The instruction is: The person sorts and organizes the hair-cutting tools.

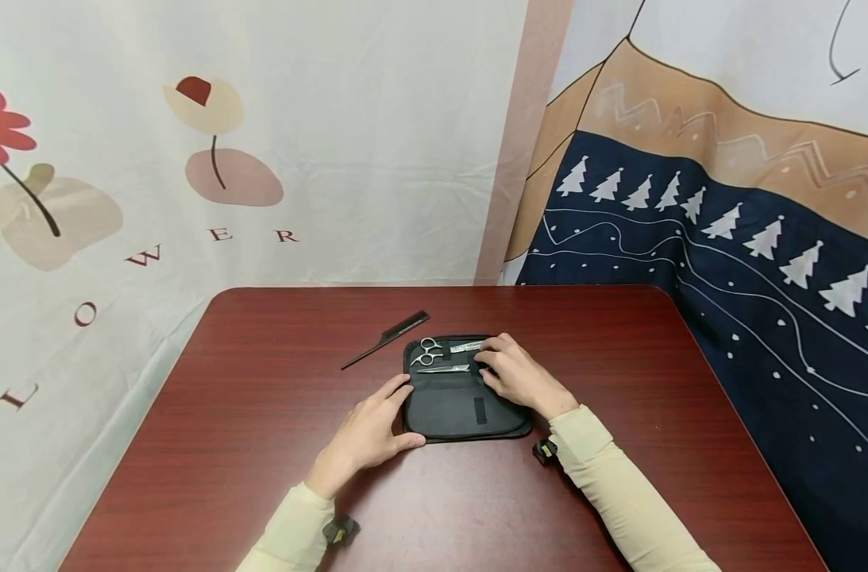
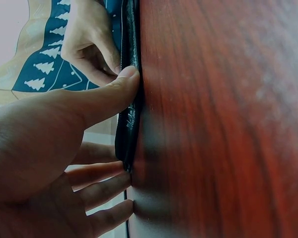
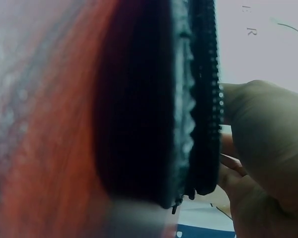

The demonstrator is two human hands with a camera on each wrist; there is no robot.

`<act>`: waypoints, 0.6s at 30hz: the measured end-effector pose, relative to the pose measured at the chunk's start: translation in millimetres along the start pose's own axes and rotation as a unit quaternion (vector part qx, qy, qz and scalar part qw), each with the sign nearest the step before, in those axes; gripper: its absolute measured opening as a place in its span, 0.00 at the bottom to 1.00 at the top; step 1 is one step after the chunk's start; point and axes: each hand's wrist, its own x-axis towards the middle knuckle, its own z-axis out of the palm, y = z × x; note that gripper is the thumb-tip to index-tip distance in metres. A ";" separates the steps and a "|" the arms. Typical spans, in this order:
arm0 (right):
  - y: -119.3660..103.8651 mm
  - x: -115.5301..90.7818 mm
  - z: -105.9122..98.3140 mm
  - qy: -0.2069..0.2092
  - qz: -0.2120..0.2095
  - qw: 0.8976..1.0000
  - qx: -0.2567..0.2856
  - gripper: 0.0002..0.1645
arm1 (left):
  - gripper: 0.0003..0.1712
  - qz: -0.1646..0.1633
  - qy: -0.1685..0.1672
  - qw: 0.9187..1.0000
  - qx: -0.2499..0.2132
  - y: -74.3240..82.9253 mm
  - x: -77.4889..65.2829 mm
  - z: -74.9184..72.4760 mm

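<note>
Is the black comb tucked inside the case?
No, the comb lies on the table, outside the black case.

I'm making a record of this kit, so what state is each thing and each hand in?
Black case: unzipped, interior exposed.
Ringed scissors: in the case, rings leftward; blade opening unclear.
Lower blade: in the case, pointing left.
Black comb: on the table, outside the case.
Left hand: touching the case's edge, fingers spread.
Right hand: over the case, fingers bent; grip unclear.
</note>
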 end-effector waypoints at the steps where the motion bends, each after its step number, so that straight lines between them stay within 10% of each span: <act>1: -0.6 -0.3 -0.9 0.003 0.000 1.000 0.004 0.12 | 0.52 0.000 0.001 1.000 0.000 -0.1 0.2 0.2; 9: -58.8 2.0 -74.9 -0.029 0.051 0.997 0.048 0.18 | 0.51 -0.003 0.001 1.000 -0.003 -0.3 -0.9 2.0; 18: -60.7 -26.3 -100.5 -0.034 0.101 0.991 0.083 0.35 | 0.50 -0.003 0.003 1.000 -0.003 -1.6 0.1 1.7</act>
